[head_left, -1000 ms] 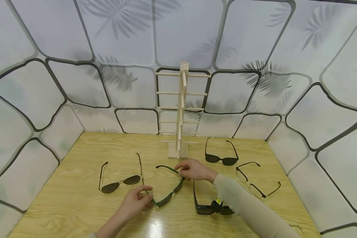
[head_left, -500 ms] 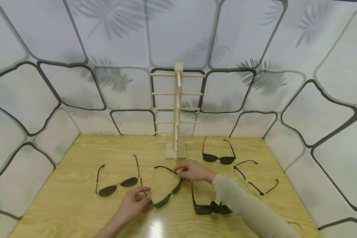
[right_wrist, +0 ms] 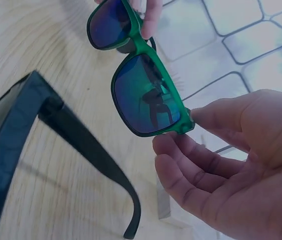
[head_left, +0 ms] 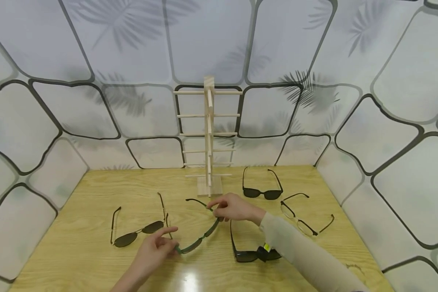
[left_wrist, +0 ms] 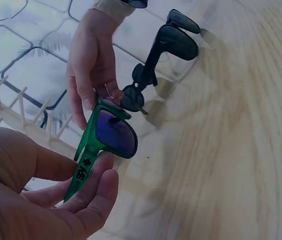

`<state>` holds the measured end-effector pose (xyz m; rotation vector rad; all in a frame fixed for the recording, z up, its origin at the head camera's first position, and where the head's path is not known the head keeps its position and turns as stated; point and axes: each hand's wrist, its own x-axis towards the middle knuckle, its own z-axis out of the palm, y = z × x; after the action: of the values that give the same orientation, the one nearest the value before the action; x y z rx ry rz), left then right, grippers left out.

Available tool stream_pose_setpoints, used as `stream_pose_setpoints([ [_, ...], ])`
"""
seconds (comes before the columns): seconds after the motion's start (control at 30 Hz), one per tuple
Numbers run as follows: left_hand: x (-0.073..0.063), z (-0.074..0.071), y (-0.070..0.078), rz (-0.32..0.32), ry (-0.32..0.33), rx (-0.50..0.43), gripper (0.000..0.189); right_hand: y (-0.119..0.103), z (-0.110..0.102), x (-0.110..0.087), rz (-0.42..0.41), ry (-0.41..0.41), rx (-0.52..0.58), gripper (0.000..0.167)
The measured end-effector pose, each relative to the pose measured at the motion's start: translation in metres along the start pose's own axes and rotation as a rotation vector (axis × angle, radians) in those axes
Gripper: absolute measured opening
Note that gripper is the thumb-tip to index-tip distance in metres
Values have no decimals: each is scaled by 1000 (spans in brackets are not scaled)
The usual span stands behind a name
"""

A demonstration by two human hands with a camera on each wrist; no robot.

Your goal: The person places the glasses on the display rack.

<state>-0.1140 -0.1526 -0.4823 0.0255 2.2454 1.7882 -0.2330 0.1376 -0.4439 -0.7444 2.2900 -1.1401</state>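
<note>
A pair of green-framed sunglasses point(head_left: 194, 245) with dark lenses spans both hands in the head view, temples unfolded and pointing toward the rack. My left hand point(head_left: 151, 249) pinches its left temple near the hinge between thumb and fingers; the left wrist view shows lettering on that green temple point(left_wrist: 83, 169). At the opposite hinge corner, my right hand point(head_left: 235, 207) pinches the frame with thumb and fingertips. Blue-violet reflections cover the lens point(right_wrist: 145, 95) in the right wrist view. Black sunglasses point(head_left: 246, 256) with a yellow tag lie below my right forearm.
A wooden rack point(head_left: 209, 134) with several pegs stands at the table's back. Aviator sunglasses point(head_left: 125, 239) lie left. Black sunglasses point(head_left: 273, 194) and half-rim eyeglasses point(head_left: 306, 227) lie right. Patterned walls enclose the wooden table point(head_left: 95, 190) on three sides.
The head view has turned slightly right, so the scene slides left. Both hands keep their grip on the green sunglasses, which appear slightly raised and shifted left, closer to the aviator sunglasses.
</note>
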Motion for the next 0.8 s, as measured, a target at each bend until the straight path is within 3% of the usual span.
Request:
stream_pose_setpoints([
  [0.2, -1, -11, 12, 34, -9, 1, 46, -6, -2, -7, -11, 6, 58, 33],
  [0.53, -2, -26, 38, 29, 90, 74, 40, -16, -2, -15, -54, 35, 94, 35],
  [0.8, 1, -36, 49, 55, 108, 86, 38, -29, -4, -22, -117, 94, 91, 34],
])
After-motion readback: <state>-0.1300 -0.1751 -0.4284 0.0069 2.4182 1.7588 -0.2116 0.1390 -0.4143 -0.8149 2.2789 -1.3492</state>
